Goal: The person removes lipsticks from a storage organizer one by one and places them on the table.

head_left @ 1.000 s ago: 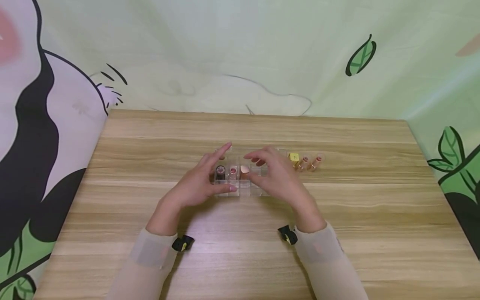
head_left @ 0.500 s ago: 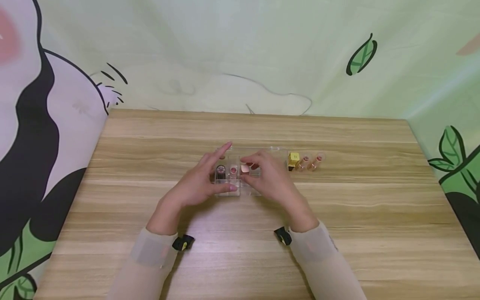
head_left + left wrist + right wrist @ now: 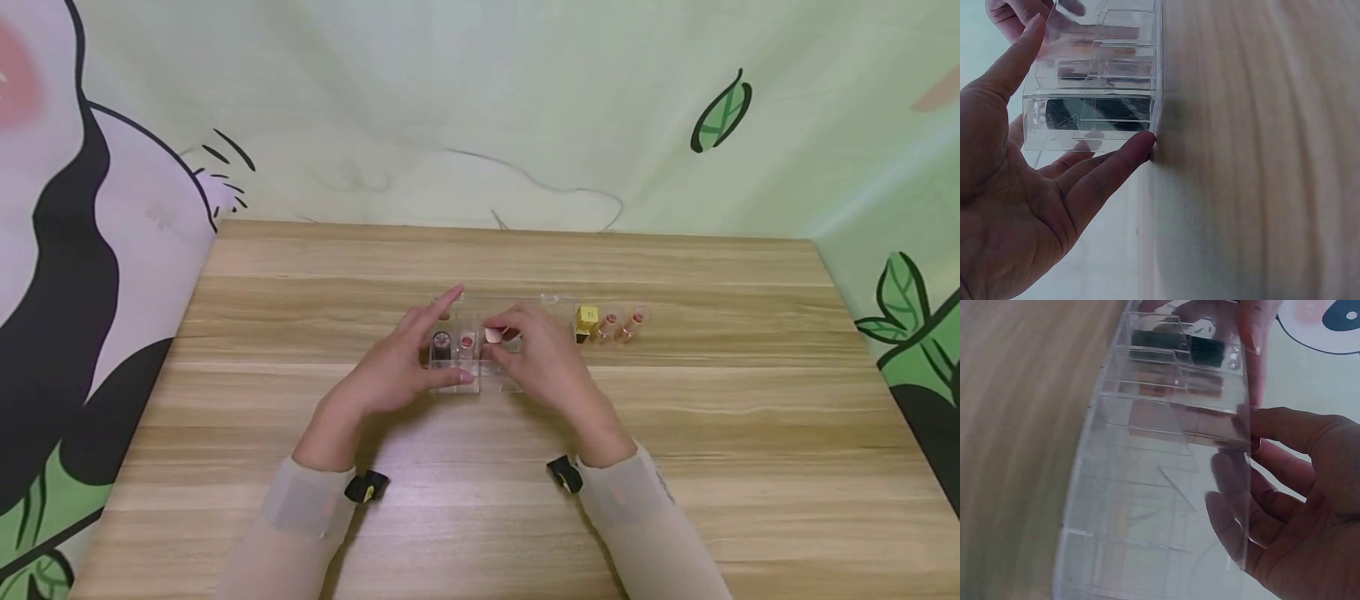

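Observation:
A clear acrylic organizer point(image 3: 558, 300) with compartments stands on the table. My left hand point(image 3: 397, 362) holds its left end, thumb along the front and fingers spread at the side and back. Between thumb and fingertips, my right hand point(image 3: 551, 358) pinches the top of a rose-gold lipstick point(image 3: 492, 335). In the right wrist view, most of that lipstick point(image 3: 1160, 422) shows inside a compartment through the clear walls. To its left in the organizer are a black lipstick point(image 3: 442, 344) and a clear-capped lipstick with a reddish top point(image 3: 467, 343).
Right of the organizer stand a yellow-topped lipstick point(image 3: 587, 319) and two pinkish, clear-capped lipsticks, one nearer point(image 3: 605, 328) and one farther right point(image 3: 632, 327). The wooden table point(image 3: 465, 517) ends at a printed cloth backdrop point(image 3: 480, 117).
My right hand has moved left and brought its thumb and fingers together on the rose-gold lipstick, whose top now tilts slightly. The left hand has stayed in place.

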Demonstrator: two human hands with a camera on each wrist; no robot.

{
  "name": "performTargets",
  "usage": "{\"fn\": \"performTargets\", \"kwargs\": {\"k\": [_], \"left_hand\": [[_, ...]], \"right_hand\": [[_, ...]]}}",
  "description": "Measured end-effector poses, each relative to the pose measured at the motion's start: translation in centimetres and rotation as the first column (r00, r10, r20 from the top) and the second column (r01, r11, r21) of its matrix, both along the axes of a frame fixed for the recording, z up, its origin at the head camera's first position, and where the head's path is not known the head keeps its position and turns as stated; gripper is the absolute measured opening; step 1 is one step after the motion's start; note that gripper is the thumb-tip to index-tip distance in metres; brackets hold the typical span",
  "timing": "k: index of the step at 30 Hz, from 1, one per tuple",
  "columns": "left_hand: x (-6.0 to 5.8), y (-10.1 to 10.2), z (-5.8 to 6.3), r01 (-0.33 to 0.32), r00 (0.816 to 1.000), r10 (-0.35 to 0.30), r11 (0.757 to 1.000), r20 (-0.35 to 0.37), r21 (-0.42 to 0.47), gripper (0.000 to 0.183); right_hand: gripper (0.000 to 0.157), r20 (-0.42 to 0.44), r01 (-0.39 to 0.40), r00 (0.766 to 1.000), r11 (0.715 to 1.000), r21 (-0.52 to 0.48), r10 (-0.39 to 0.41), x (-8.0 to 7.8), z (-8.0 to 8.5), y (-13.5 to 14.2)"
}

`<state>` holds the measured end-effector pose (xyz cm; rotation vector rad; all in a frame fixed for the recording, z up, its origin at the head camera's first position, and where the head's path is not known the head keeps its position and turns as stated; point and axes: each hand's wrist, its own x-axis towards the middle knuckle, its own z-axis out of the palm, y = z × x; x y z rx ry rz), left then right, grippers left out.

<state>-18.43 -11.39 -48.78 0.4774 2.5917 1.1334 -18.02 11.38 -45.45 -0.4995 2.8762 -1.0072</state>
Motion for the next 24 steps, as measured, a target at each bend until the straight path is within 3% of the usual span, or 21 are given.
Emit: {"fn": "performTargets", "kwargs": {"k": [24], "left_hand": [[0.0,0.0,0.0,0.004,1.0,-0.004,1.0,-0.006,0.001,0.109]], "right_hand": [[0.024,-0.126,-0.013,0.992,0.995,-0.101,0.001,1.1,2.3,0.6]]}}
